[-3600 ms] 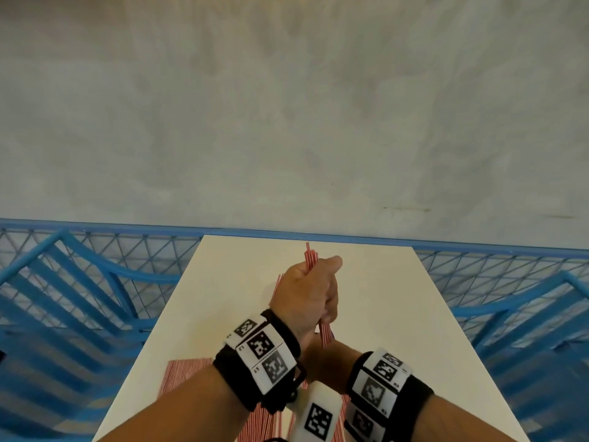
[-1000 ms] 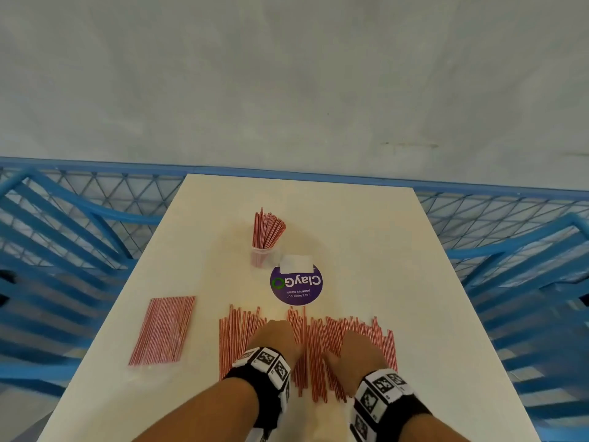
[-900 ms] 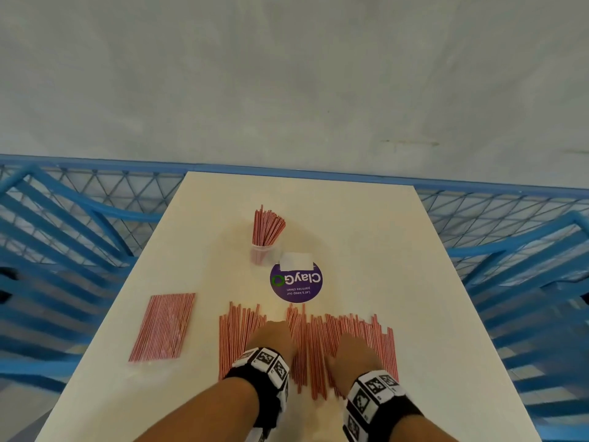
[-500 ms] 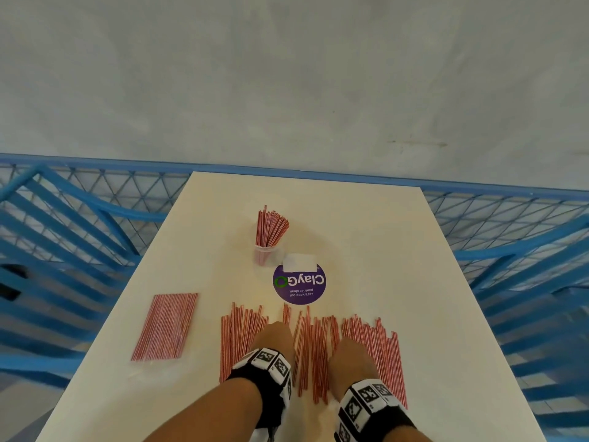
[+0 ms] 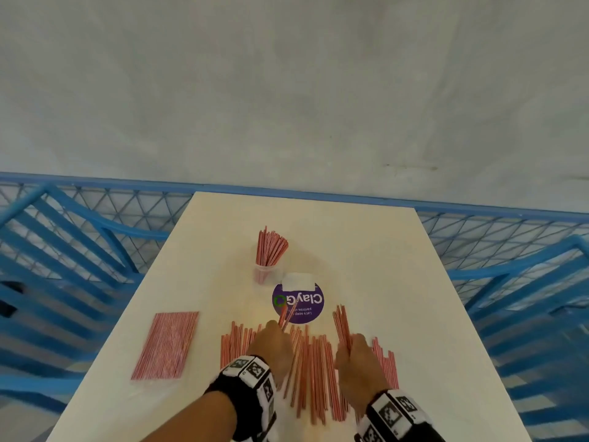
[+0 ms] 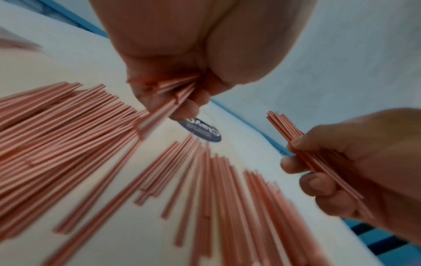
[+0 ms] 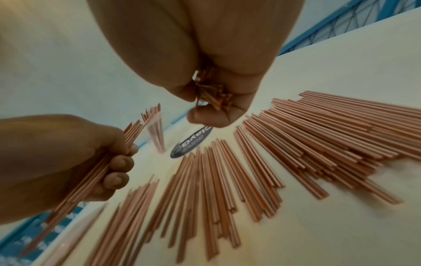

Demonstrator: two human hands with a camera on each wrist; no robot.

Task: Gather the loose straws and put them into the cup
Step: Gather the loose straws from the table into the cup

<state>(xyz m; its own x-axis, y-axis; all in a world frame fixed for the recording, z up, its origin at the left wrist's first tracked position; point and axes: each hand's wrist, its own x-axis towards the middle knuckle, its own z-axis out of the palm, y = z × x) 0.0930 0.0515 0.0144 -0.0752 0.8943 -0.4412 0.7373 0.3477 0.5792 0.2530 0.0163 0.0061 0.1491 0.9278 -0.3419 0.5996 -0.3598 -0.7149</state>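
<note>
Red-and-white striped straws point(image 5: 314, 374) lie fanned across the near part of the pale table point(image 5: 382, 250), most of them not yet gathered. Left hand point(image 5: 271, 347): fingers curled round a small bundle lifted from the spread, its tips reaching over the edge of a round purple sticker point(image 5: 302, 306); the left wrist view shows the fingertips point(image 6: 189, 109) closed on the sheaf. Right hand point(image 5: 358, 362): likewise closed round a second bundle point(image 5: 341, 323), held tilted and clear of the tabletop, with the fingers point(image 6: 316, 184) wrapped across it. Clear plastic cup point(image 5: 267, 273): upright beyond the sticker, towards the far end of the table, already holding a splayed cluster of straws point(image 5: 271, 247). Flat packet of straws point(image 5: 165, 344): at the left of the table, well apart from the loose ones and untouched.

Progress, as judged from the layout: part of the stock is in the cup, two handfuls are in hand, and the greater share remains on the table. Several further gather-and-insert rounds appear necessary. Whether the packet counts as part of the task cannot be told.
</note>
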